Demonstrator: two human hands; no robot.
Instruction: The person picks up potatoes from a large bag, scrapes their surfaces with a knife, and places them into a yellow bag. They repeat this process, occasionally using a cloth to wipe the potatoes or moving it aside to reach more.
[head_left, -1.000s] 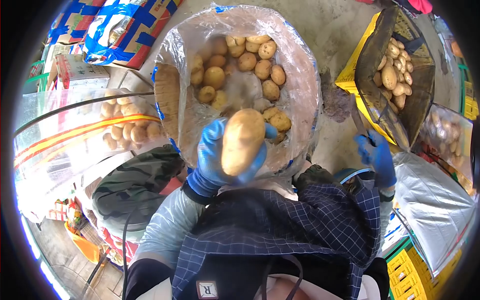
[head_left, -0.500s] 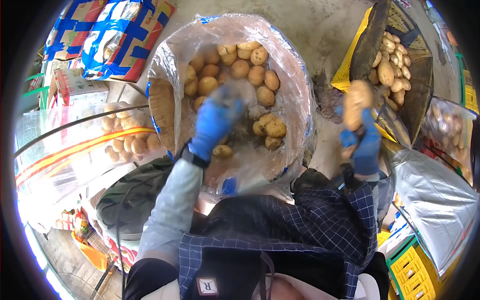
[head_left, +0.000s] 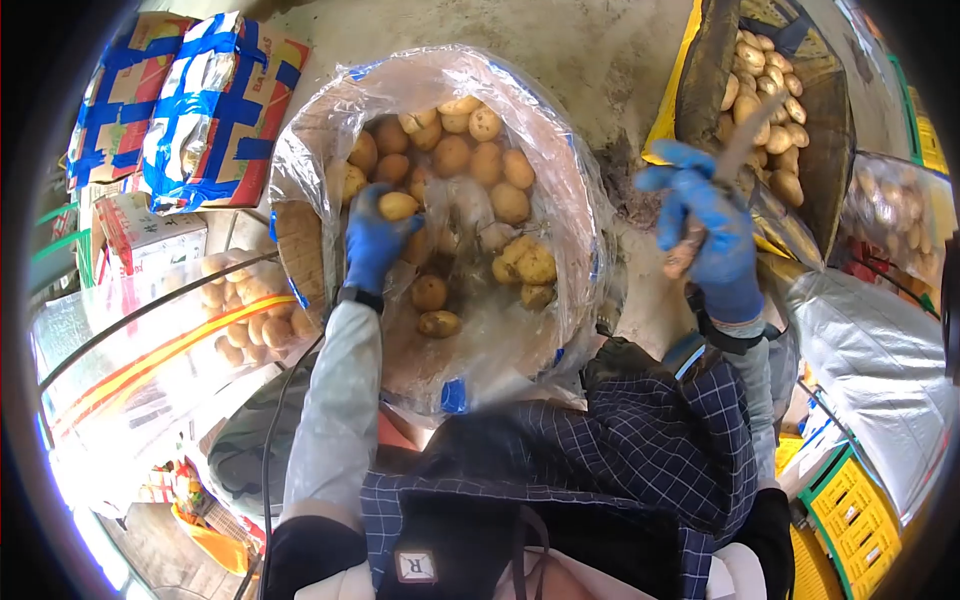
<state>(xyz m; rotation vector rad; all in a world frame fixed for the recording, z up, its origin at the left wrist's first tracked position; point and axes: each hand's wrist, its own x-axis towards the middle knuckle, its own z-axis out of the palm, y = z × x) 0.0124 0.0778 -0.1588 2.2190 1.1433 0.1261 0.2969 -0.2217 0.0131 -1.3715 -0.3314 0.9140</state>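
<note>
My left hand [head_left: 375, 245], in a blue glove, is closed around a small yellowish potato [head_left: 398, 206] at the left inside of the plastic-lined round container [head_left: 590, 250]. Several more potatoes [head_left: 452, 157] lie in that container, some clustered at its right side. To the right of the container, my gloved right hand [head_left: 710, 230] grips what looks like a knife [head_left: 748, 140]. Its brown blade points up and away, and a worn handle end shows below the palm. The fingers of that hand are partly spread, with no potato in them.
A dark-lined yellow crate [head_left: 840, 130] with several pale potatoes stands at the right. Taped cardboard boxes [head_left: 215, 110] are at the far left. Bagged potatoes [head_left: 255, 310] sit at the left, and a silver sheet [head_left: 860, 340] and a yellow crate [head_left: 850, 515] lie at the right.
The potato in my right hand has left it; the fingers have spread and the blade now shows. My left hand has moved left and now holds a small potato. The view has shifted slightly.
</note>
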